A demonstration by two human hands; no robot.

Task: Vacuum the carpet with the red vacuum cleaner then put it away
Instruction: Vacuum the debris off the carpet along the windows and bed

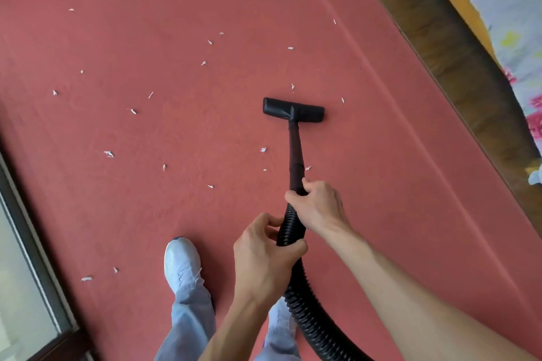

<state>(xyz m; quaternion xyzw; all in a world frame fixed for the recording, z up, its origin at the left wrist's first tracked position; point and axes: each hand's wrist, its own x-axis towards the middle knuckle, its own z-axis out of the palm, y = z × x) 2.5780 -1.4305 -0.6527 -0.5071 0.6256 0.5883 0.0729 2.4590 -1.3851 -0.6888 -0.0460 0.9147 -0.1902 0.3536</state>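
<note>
Red carpet (146,199) strewn with white paper scraps (108,153), wide and open to the left. Black floor nozzle (294,109) flat on it, well clear of the wooden bed frame (457,61). Right hand (318,204) clenched around wand end, left hand (264,252) around ribbed hose (296,296).

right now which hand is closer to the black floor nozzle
Right. The right hand grips where the wand meets the ribbed hose, nearer the floor nozzle. The left hand holds the hose lower, closer to the body.
</note>
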